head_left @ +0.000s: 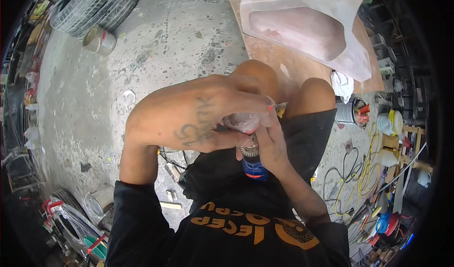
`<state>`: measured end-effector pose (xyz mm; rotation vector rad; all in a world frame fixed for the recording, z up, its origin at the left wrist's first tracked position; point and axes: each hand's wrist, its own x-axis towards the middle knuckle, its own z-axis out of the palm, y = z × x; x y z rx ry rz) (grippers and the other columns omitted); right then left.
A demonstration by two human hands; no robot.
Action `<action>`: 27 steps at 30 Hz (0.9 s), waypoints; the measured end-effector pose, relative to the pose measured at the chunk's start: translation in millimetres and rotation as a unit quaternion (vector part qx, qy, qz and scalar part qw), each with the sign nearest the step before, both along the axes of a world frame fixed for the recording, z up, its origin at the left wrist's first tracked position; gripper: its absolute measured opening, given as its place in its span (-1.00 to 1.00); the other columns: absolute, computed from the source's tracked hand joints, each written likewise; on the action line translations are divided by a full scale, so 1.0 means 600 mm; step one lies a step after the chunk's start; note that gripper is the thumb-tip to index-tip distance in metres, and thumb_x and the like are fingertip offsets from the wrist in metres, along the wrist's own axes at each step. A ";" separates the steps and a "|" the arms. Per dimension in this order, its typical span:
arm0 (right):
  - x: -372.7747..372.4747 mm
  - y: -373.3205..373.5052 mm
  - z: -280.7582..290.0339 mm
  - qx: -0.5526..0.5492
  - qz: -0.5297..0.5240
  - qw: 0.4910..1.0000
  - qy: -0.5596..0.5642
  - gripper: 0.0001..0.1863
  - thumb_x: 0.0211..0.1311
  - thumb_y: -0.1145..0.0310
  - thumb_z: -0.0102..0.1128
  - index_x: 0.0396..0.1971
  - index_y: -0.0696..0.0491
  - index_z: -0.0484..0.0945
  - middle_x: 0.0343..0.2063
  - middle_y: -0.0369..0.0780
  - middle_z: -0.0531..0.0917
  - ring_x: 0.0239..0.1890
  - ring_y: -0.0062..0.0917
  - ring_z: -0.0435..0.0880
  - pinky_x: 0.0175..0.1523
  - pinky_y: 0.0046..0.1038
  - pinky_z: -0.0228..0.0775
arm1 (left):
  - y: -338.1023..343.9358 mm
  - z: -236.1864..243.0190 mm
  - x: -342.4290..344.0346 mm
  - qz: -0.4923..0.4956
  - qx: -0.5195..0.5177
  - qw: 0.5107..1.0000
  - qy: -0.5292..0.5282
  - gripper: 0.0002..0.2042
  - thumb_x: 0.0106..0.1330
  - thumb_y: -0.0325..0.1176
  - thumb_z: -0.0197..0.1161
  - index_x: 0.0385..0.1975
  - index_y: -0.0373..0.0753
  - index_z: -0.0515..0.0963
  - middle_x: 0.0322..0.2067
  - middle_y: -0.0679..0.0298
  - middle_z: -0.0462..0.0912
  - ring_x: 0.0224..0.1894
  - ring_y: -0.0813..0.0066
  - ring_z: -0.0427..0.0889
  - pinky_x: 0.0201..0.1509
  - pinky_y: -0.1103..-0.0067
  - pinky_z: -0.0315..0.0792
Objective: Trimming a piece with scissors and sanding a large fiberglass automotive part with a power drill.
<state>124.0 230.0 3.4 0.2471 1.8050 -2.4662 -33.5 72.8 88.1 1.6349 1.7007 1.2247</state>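
Over my lap, my left hand (198, 115) is curled around a small round disc (240, 122) with a dusty, mottled face and red rim, its fingers gripping the edge. Directly below the disc sits a blue power tool (253, 167) with a grey ridged collar near its head. My right hand (274, 148) closes in from the right around the disc and the tool's head; its fingertips are partly hidden behind the disc and my left fingers. A small yellowish piece (280, 112) shows just behind the fingers, too hidden to name.
A pale moulded panel (302, 26) rests on a brown board (255, 49) ahead, with a white cloth (341, 85) by it. Tires (94, 7) and a tin (99, 40) are upper left. Yellow cords (362, 172) and buckets (352, 111) lie right; a clamped frame (71, 224) is lower left.
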 end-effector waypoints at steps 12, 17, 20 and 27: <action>0.010 0.036 0.019 0.011 -0.193 0.981 -0.006 -0.63 0.67 0.22 -0.13 0.24 0.14 0.21 -0.16 -0.10 0.64 -0.17 -0.51 0.69 -0.12 -0.45 0.64 | 0.035 0.003 0.063 0.293 0.075 0.950 0.075 -0.19 -0.15 -0.31 0.74 0.20 -0.28 0.51 -0.22 0.23 0.73 -0.16 0.45 0.74 -0.08 0.53 0.62; 0.020 0.085 0.029 -0.049 -0.226 0.966 0.116 -0.60 0.66 0.20 -0.10 0.25 0.17 0.22 -0.04 -0.10 0.62 0.00 -0.47 0.65 0.11 -0.44 0.55 | 0.057 0.003 0.081 0.288 0.068 0.954 0.050 -0.08 -0.16 -0.34 0.74 0.31 -0.29 0.41 -0.11 0.18 0.74 -0.03 0.36 0.74 0.06 0.48 0.59; 0.029 0.095 0.064 -0.024 -0.188 0.977 0.102 -0.65 0.51 0.46 0.16 0.13 0.16 0.25 0.00 -0.05 0.61 0.13 -0.45 0.62 0.20 -0.41 0.52 | 0.090 0.006 0.092 0.262 0.073 0.962 0.032 -0.06 -0.16 -0.34 0.74 0.32 -0.29 0.39 -0.10 0.17 0.74 0.00 0.33 0.72 0.11 0.47 0.56; 0.088 0.220 0.063 -0.004 -0.319 0.943 0.090 -0.67 0.29 0.51 0.41 -0.15 0.04 0.36 -0.17 -0.25 0.65 -0.08 -0.61 0.66 0.07 -0.50 0.49 | 0.130 -0.001 0.105 0.289 0.114 0.945 0.101 0.14 -0.32 0.06 0.77 0.35 -0.31 0.35 0.27 0.08 0.46 0.07 0.25 0.54 0.05 0.40 0.45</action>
